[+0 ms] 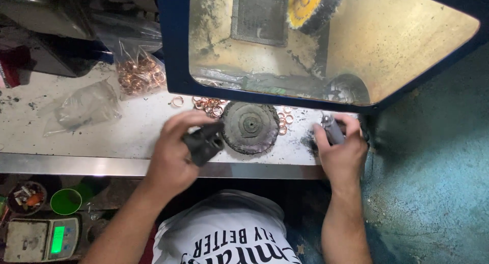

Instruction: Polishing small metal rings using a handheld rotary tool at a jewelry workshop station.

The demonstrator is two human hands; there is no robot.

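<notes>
Dark block (204,143) gripped in left hand (175,152); right hand (342,149) clasps metal tool (332,129) over bench (102,136).

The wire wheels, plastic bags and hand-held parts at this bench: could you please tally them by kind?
Wire wheels: 2, one yellow-hubbed, one dark and flat
Plastic bags: 2, one of copper rings, one clear
Held parts: 2, black block in left hand, grey cylinder in right hand
Total: 6

We see black part (204,141); grey tool (332,130); dark grey ridged disc (250,127); copper rings (138,76); yellow-hubbed wire wheel (311,8); blue-framed shield (175,50).
</notes>
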